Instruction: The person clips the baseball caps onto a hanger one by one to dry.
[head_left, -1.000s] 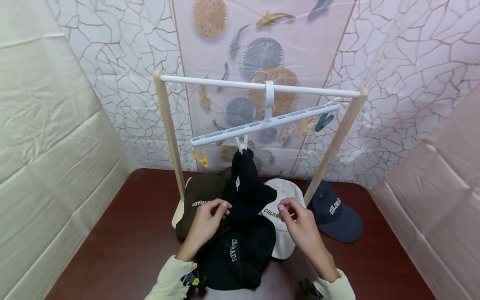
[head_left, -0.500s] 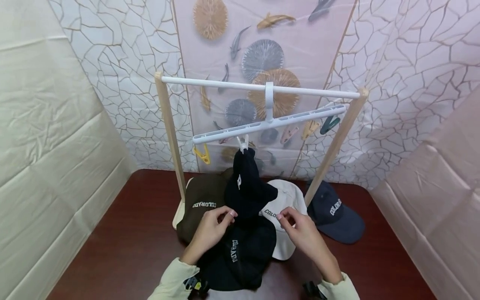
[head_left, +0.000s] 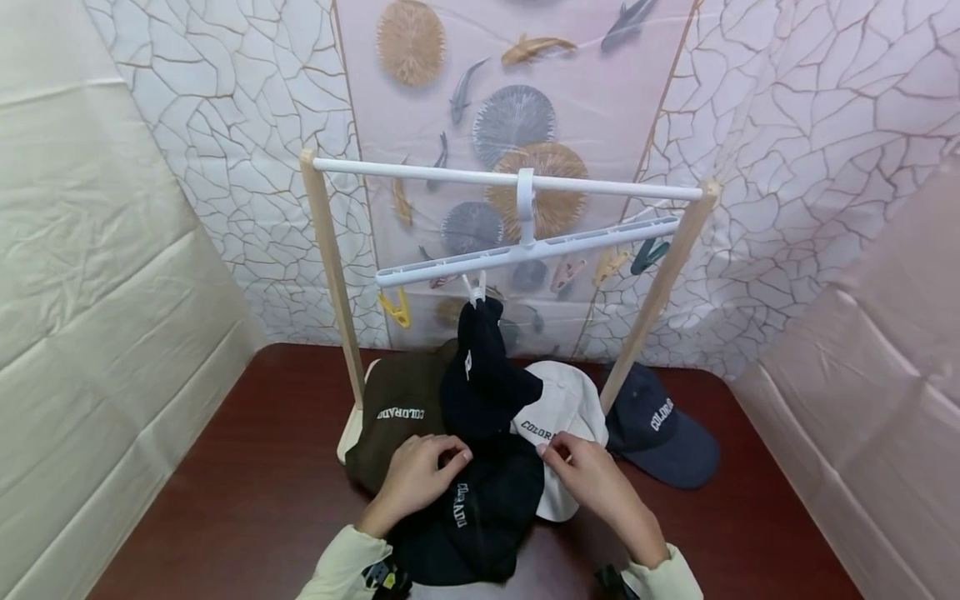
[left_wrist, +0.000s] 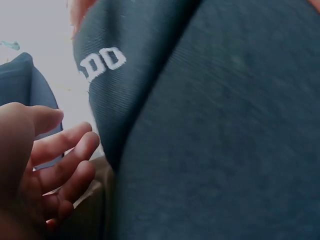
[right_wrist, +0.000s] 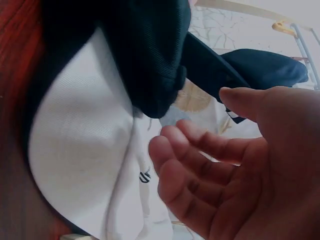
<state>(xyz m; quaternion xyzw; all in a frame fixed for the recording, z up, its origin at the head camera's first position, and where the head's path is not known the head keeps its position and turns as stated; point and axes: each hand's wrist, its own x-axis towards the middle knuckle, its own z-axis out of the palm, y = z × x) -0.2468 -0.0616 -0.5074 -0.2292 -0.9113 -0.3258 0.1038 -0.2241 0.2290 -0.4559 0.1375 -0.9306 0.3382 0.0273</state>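
Observation:
A navy cap (head_left: 480, 375) hangs by its upper end from a white clip (head_left: 476, 292) on a tilted white hanger (head_left: 525, 250). Below it, a black cap with white lettering (head_left: 480, 517) lies on the table. My left hand (head_left: 420, 475) hovers over that black cap's left side; in the left wrist view its fingers (left_wrist: 65, 165) are loosely bent, holding nothing. My right hand (head_left: 592, 479) is above the white cap (head_left: 566, 400), right of the black one. The right wrist view shows its relaxed fingers (right_wrist: 200, 170) with nothing between them.
A rack with wooden posts (head_left: 330, 275) and a white rod (head_left: 435, 173) bears the hanger. Yellow (head_left: 395, 308), pink and green clips hang along it. A brown cap (head_left: 397, 417) lies left, a dark blue cap (head_left: 656, 433) right, on the reddish table (head_left: 225, 483).
Both hands have come down, away from the hanging cap and toward the caps on the table. The hanger has swung slightly and the head view has shifted a little.

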